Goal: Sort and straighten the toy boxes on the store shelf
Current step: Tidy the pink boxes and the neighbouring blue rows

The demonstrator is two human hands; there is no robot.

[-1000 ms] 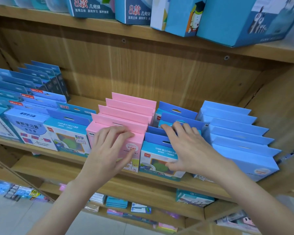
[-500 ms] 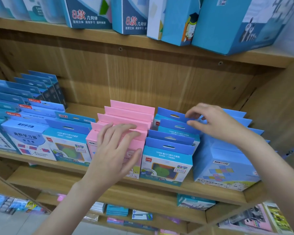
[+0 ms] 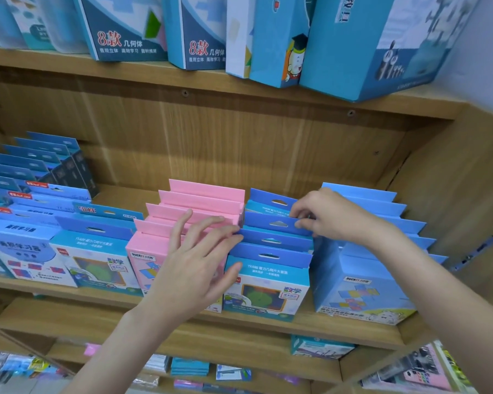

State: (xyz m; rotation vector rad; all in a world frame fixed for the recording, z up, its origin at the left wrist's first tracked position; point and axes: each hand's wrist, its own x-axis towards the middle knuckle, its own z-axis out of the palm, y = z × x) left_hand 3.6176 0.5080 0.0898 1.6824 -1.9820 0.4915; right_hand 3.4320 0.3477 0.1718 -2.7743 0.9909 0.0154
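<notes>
Rows of toy boxes stand front to back on a wooden shelf (image 3: pixel 319 327). A pink row (image 3: pixel 202 199) sits in the middle, a blue hang-tab row (image 3: pixel 271 274) to its right, and a light blue row (image 3: pixel 362 291) further right. My left hand (image 3: pixel 194 268) lies flat with fingers spread across the front pink boxes, fingertips touching the blue row's left edge. My right hand (image 3: pixel 325 217) pinches the right end of the hang tab of a blue box (image 3: pixel 273 223) towards the back of that row.
More blue boxes (image 3: pixel 34 245) fill the shelf's left part. Large blue cartons (image 3: pixel 367 46) stand on the shelf above. The shelf's right wall (image 3: pixel 464 200) is close beside the light blue row. Lower shelves hold small packets (image 3: pixel 322 346).
My right hand has moved down and left from the light blue row onto a blue box's tab. My left hand has spread and slid right, reaching the blue row's edge.
</notes>
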